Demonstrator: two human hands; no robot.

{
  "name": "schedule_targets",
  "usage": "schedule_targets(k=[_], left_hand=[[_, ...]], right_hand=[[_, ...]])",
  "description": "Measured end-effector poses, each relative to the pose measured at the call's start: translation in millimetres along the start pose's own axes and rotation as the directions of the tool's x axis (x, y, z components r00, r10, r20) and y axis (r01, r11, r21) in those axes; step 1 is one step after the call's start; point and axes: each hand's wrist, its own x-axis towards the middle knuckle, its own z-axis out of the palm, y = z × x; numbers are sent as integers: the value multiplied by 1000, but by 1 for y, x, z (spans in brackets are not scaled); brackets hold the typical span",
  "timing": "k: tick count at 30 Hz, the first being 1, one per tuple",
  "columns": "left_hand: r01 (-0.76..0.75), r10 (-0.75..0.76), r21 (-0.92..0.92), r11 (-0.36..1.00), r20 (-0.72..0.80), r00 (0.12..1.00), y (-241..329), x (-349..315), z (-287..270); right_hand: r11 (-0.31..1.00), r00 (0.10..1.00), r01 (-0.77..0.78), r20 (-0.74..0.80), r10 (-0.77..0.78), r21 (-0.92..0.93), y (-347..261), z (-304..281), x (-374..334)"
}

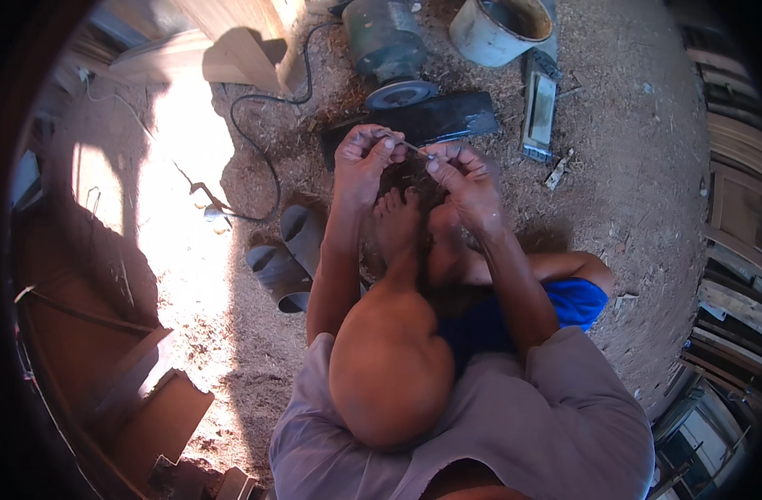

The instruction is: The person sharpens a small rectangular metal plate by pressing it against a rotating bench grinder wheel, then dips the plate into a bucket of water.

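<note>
My left hand (366,160) and my right hand (467,173) are raised close together over my bare foot. Between them runs a thin, short rod (413,148); whether it is a drill bit or a nail is too small to tell. Each hand pinches one end between thumb and fingers. Just beyond them is a round grinding disc (402,94) on the end of a worn green motor (382,40). Beneath the disc lies a dark flat slab (456,115), partly hidden behind my hands.
A pale bucket (489,43) stands at the far right of the motor, near a sharpening stone in a long holder (541,112). A black cable (271,158) loops leftward. Footwear (281,265) sits left of my foot. Wooden boards (735,208) line the right edge; wood pieces (160,412) lie left.
</note>
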Motion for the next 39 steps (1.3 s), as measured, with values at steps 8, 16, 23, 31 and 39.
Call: schedule_targets(k=[8, 16, 23, 31, 39], left_hand=[[111, -29, -265, 958, 295, 955, 2, 12, 93], [256, -200, -128, 958, 339, 919, -35, 2, 146], [296, -251, -72, 953, 362, 898, -51, -1, 160], [341, -300, -51, 939, 364, 881, -62, -6, 158], [376, -308, -117, 919, 381, 872, -61, -11, 158]], right_hand=[[946, 961, 277, 23, -277, -167, -74, -31, -46], [925, 931, 324, -104, -349, -200, -87, -69, -76], [952, 930, 293, -208, -304, -82, -85, -85, -85], [949, 912, 275, -270, -308, -153, -77, -92, -85], [945, 920, 226, -267, -286, -236, -81, -90, -86]])
